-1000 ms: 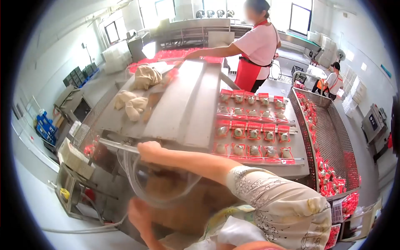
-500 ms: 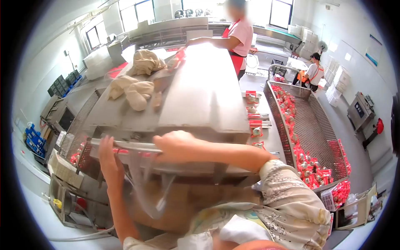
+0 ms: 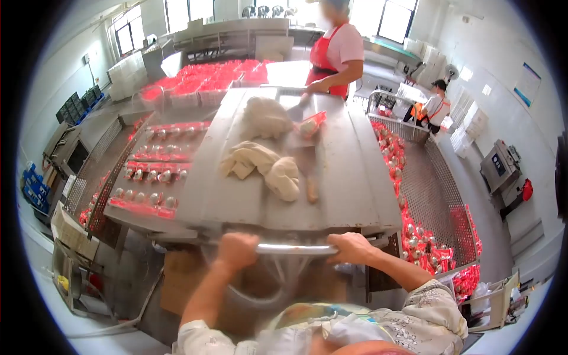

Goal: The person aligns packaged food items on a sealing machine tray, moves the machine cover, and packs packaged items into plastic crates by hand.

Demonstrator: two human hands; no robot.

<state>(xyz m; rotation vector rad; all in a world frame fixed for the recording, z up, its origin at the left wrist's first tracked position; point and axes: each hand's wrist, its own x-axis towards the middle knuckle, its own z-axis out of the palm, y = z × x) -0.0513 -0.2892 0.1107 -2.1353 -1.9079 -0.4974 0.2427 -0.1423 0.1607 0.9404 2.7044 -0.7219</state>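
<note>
My left hand [image 3: 238, 249] is closed round the left part of a shiny metal bar handle [image 3: 296, 249]. Around the bar's right end my right hand [image 3: 350, 247] is also closed. The bar runs along the front of a wide metal lid [image 3: 236, 195] of a machine. On the lid lie two crumpled cream cloths [image 3: 266, 168], a red-and-clear packet [image 3: 312, 125] and a tool with a wooden handle [image 3: 312, 189]. Left of the lid, several rows of red packets [image 3: 152, 175] with roundish contents rest on the machine's bed. A curved, blurred frame [image 3: 260, 296] hangs below the bar.
A perforated metal bin [image 3: 438, 183] with many red packets stands to the right; another bin [image 3: 97, 163] is at the left. Trays of red packets [image 3: 207, 77] fill the back left. A person in a red apron [image 3: 322, 53] stands across the machine; another person [image 3: 435, 109] is farther right.
The lid and bar have swung to the right with my hands. Packet rows on the left are now exposed, while those on the right are covered. My left fingers have closed round the bar.
</note>
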